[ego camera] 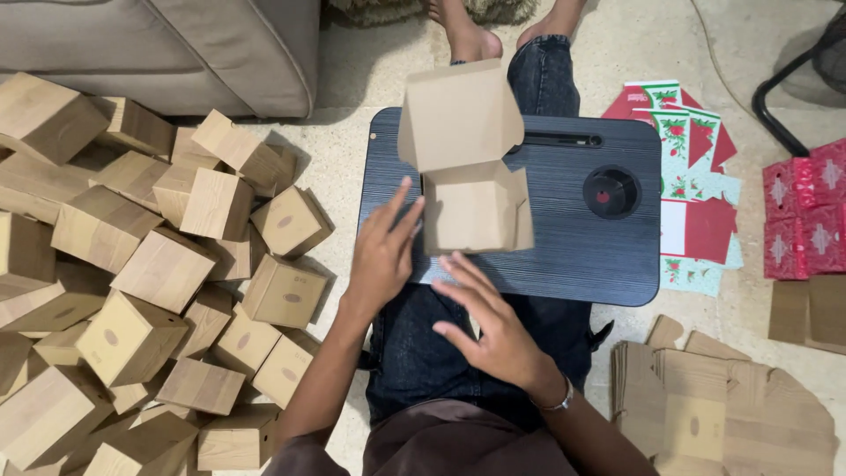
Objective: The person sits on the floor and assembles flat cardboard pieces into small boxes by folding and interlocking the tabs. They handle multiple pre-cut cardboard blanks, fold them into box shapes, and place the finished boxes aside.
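- On the dark lap desk point(564, 256) sits a half-folded cardboard box point(471, 211), its lid flap standing up and open toward the far edge.
- Left hand point(381, 251) — fingers spread, fingertips just touching the box's left wall, gripping nothing.
- Right hand point(493, 322) hovers open just below the box, fingers splayed, palm down, not clamped on anything; a bracelet point(561, 401) shows at the wrist.
- Both hands are apart from each other, one at the box's side, one at its near edge.
- The desk rests across the person's legs in dark jeans point(423, 353), with a round cup holder point(610, 191) at its right end.
- Off to the left — a big heap of finished wood-grain boxes point(159, 273) piled on the floor, beside a grey sofa point(176, 44).
- To the right, a stack of flat cardboard blanks point(705, 397) lies near the right elbow.
- Further right, flat red-and-white printed cartons point(692, 167) lie on the floor, with red patterned boxes point(806, 216) by the frame's edge.
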